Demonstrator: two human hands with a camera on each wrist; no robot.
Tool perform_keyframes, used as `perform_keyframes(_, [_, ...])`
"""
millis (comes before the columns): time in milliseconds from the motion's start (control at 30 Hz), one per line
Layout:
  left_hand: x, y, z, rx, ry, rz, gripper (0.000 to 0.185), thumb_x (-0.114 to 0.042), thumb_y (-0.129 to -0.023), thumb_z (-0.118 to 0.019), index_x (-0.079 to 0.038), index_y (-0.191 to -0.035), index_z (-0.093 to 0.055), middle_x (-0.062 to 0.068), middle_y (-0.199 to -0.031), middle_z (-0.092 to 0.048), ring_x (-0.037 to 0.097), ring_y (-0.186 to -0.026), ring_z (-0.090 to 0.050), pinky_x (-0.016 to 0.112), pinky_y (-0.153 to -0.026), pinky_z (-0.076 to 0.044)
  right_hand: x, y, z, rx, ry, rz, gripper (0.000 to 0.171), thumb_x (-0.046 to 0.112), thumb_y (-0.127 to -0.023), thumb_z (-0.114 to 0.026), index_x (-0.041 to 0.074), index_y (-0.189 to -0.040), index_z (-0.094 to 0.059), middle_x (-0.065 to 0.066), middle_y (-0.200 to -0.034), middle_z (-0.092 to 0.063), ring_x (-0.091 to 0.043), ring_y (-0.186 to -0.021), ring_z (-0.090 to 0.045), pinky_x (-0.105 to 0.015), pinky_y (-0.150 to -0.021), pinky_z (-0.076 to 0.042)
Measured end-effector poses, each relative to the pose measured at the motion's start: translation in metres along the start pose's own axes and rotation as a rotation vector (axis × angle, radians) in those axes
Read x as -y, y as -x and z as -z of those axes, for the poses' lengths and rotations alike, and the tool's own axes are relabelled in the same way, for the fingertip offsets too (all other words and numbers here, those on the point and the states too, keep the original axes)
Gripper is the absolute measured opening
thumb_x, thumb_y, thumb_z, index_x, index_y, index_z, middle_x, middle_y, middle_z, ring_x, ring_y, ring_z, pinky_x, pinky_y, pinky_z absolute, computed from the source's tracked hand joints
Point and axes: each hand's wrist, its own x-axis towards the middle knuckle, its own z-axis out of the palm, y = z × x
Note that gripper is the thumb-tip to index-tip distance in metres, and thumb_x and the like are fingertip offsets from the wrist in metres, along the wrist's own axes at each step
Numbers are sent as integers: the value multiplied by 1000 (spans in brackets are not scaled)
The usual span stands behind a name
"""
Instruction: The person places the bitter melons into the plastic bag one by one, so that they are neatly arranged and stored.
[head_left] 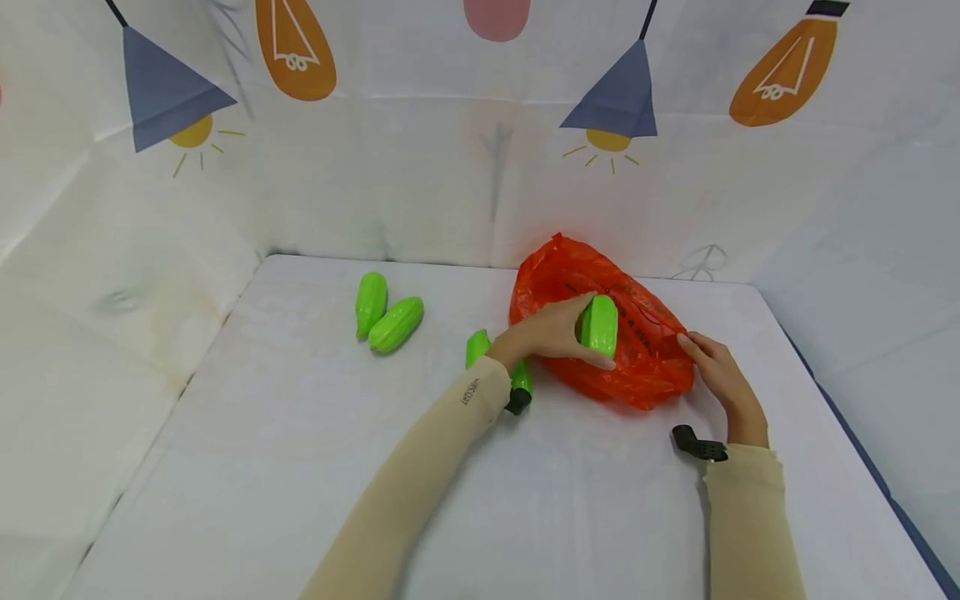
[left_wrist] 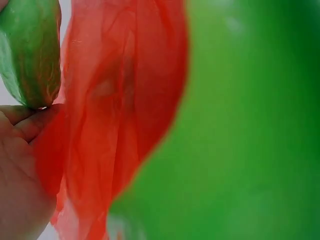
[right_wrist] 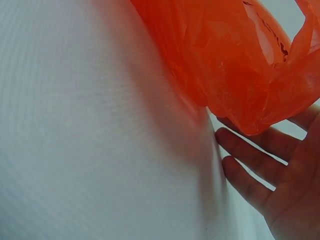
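My left hand (head_left: 579,335) grips a bright green toy cucumber (head_left: 602,321) upright over a crumpled orange-red plastic bag (head_left: 637,367) on the white table. The left wrist view shows this cucumber (left_wrist: 30,50) at top left above my palm, with the bag (left_wrist: 115,125) behind it. My right hand (head_left: 712,367) rests at the bag's right edge. In the right wrist view its fingers (right_wrist: 255,165) lie straight against the bag (right_wrist: 240,65). Another green cucumber (head_left: 477,346) lies partly hidden under my left wrist and fills the left wrist view as a green blur (left_wrist: 240,125).
Two more green cucumbers (head_left: 371,302) (head_left: 396,323) lie side by side at the table's back left. The white table (head_left: 300,433) is walled by a white backdrop printed with lamps (head_left: 618,92). A dark edge runs along the right side (head_left: 862,450).
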Motion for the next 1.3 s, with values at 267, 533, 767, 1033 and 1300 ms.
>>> perform_keyframes(267, [-3,-20,-15,41,-73,75,117,-74,-68,-71,-25,-158,-13,-8,-155,-32,13,-139,-33,36,-115,-36,2,3,0,-30,-6,40,64,41,-106,-34,-12,-142,-36,-37,-143,-36,-49,-134,-29,-72,-110,-22])
perform_keyframes(533, [-4,-27,-24,41,-120,116,122,-74,-70,-70,-17,-159,-9,-4,-166,-2,11,-153,2,40,-125,-8,3,3,-1,-28,-11,34,66,43,-105,-34,-11,-143,-36,-36,-143,-37,-48,-132,-30,-72,-109,-23])
perform_keyframes(767, [-3,-30,-28,29,-149,119,120,-72,-71,-70,-16,-159,-11,-4,-166,2,11,-153,4,42,-125,-9,1,1,-1,-25,-9,27,64,43,-106,-33,-10,-143,-37,-34,-141,-40,-45,-129,-33,-72,-109,-25])
perform_keyframes(1033, [-5,-35,-37,-6,-189,115,116,-75,-70,-69,-18,-157,-18,-7,-166,-1,11,-153,3,45,-124,-12,1,1,-1,-8,1,7,66,43,-106,-32,-10,-145,-34,-35,-144,-37,-47,-132,-31,-72,-109,-24])
perform_keyframes(1300, [-9,-42,-48,-78,-351,156,122,-83,-66,-64,-22,-158,-13,-5,-166,-4,15,-152,-3,47,-123,-15,2,2,0,-6,-10,9,70,47,-105,-33,-9,-146,-33,-35,-145,-36,-47,-133,-30,-72,-110,-24])
